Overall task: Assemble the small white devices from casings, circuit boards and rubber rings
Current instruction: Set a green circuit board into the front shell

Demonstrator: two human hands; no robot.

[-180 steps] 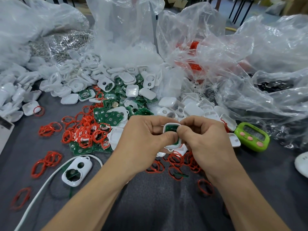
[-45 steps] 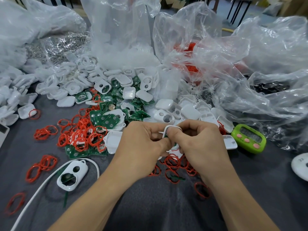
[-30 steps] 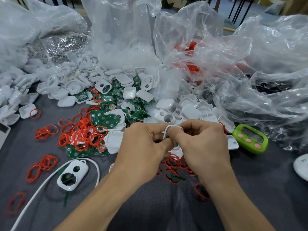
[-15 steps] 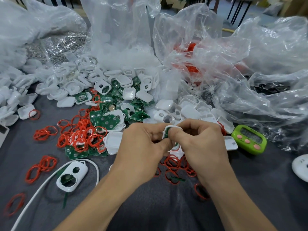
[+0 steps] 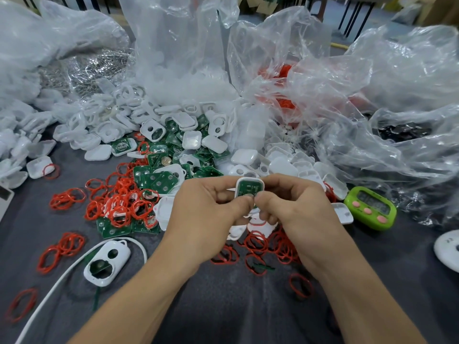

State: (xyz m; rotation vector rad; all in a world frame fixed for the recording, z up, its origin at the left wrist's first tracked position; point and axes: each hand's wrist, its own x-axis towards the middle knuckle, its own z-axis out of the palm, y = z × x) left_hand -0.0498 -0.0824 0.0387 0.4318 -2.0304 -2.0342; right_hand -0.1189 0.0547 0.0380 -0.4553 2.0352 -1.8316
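Grey table (image 5: 223, 306) w/ casings (image 5: 190, 141), boards (image 5: 159, 181), red rings (image 5: 119, 202), green timer (image 5: 371, 208).

The one view sits on the person's head, facing forward and down. The left hand (image 5: 206, 207) and right hand (image 5: 295, 209) meet close below it at mid-frame, grey table (image 5: 223, 306) nearer than the hands, plastic bags (image 5: 372, 95) beyond them.

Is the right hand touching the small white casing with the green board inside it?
Touching. The head view shows the right hand pinching the white casing: its thumb tip presses on the casing's lower part, with no gap between them.
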